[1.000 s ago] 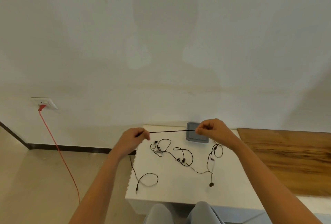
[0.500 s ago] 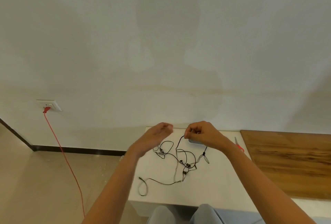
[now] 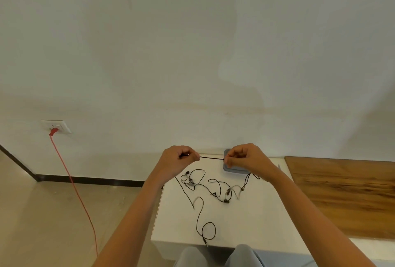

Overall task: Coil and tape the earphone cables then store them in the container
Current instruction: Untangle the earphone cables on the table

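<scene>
evidently early: the earphone cable (image 3: pixel 211 157) is held taut between the left hand (image 3: pixel 175 160) and right hand (image 3: pixel 245 157), both sets of fingers pinching it above the desk (image 3: pixel 245 219), its remainder sprawled loose there, uncoiled and untaped, none of it visibly in the grey container (image 3: pixel 229 169) behind the right hand.

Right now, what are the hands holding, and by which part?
The left hand and right hand each pinch the same black earphone cable, a short stretch taut between them; the rest trails down onto the white table.
</scene>
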The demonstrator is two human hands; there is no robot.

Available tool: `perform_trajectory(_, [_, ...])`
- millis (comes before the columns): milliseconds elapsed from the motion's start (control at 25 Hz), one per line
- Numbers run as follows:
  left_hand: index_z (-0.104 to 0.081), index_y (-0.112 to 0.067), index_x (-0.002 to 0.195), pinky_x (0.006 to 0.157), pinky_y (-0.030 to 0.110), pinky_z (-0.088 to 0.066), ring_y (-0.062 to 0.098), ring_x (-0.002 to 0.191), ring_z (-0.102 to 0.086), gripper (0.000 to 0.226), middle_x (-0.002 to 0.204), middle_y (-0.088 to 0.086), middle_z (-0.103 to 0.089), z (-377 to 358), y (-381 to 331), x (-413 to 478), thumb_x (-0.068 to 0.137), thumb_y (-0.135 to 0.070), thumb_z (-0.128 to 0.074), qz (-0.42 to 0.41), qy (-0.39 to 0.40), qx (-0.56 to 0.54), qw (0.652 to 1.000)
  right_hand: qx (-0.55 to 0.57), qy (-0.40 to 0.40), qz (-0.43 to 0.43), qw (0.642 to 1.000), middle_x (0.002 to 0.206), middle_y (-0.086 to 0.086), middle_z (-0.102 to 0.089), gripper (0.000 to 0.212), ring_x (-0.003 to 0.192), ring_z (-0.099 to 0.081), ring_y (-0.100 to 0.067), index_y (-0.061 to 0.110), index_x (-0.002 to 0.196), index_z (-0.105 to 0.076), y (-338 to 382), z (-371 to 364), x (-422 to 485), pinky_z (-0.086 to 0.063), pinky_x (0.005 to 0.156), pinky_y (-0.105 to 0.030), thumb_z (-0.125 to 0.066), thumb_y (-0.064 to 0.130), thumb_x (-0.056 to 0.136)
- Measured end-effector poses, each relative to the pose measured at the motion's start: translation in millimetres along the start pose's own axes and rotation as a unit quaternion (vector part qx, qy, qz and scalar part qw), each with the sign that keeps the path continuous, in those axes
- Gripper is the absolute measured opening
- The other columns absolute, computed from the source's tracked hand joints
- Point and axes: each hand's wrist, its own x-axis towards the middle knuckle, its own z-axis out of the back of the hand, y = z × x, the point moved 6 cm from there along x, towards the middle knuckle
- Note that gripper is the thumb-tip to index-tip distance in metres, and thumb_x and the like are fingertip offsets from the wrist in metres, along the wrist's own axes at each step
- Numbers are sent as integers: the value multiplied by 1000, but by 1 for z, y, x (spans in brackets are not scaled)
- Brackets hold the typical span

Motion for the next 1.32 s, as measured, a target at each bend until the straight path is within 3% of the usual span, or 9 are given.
perform_trajectory(120, [-72,-22,73,53,18,-32,9,49,-36,24,59,4,-55,4,6,-3,91,-32,-59,20,4,18,1000,4,-23,4,1000,74,-2,-73,3,69,-65,-7,17,80,-76,0,-3,0,-55,69,-21,-76,16,77])
perform_trajectory(240, [-69,-21,73,47,14,-26,6,47,-29,26,54,-6,-40,9,7,-5,93,-30,-56,21,-12,17,1000,-15,-28,-5,999,69,-1,-72,5,61,-63,-3,18,78,-75,0,-3,1,-52,63,-16,-78,15,75])
perform_trajectory(480, [-69,-26,81,68,19,-41,9,70,-53,16,80,-6,-68,44,25,-7,93,-27,-59,14,-49,15,999,-33,7,-21,999,75,-3,-73,4,64,-64,-5,18,82,-75,-5,14,-3,-52,66,-21,-76,19,78])
perform_trajectory(680, [-67,-25,83,72,14,-43,14,87,-63,14,88,-7,-70,61,40,-8,94,-22,-59,28,-66,60,996,-37,9,-18,999,80,-3,-74,8,76,-68,-12,17,87,-74,-4,18,-7,-54,74,-20,-73,14,80])
perform_trajectory(760, [-65,-26,83,71,17,-44,16,87,-62,14,88,-6,-68,62,47,-8,94,-24,-58,53,-41,112,991,-32,11,-7,999,79,0,-73,8,75,-67,-9,18,87,-73,-3,17,-7,-52,73,-19,-72,12,81])
perform_trajectory(880, [-66,-28,94,81,26,-47,13,95,-61,16,100,-8,-67,42,50,-9,93,-41,-56,96,70,160,980,-16,14,9,1000,76,0,-72,7,72,-65,-8,20,85,-74,0,10,-6,-53,74,-21,-72,14,81])
perform_trajectory(1040, [-63,-30,111,92,25,-48,2,104,-62,29,110,-13,-67,-13,9,-9,89,-49,-58,66,137,18,988,-14,14,20,1000,77,-3,-72,5,72,-66,-11,21,83,-74,8,-6,-3,-55,76,-30,-72,17,81])
perform_trajectory(1200, [-62,-22,108,72,16,-48,5,81,-65,22,88,-6,-71,-60,-24,-11,94,-38,-56,8,166,-72,983,-34,4,37,999,74,-1,-73,5,74,-69,-14,22,82,-73,16,-13,-1,-56,76,-31,-74,19,78])
perform_trajectory(1320, [-66,-20,92,59,14,-40,-2,62,-52,16,73,-11,-62,-53,-21,-8,96,-28,-53,2,119,-10,993,-17,-13,23,999,74,-4,-72,4,71,-68,-19,19,81,-73,13,-4,-2,-57,67,-28,-75,18,78])
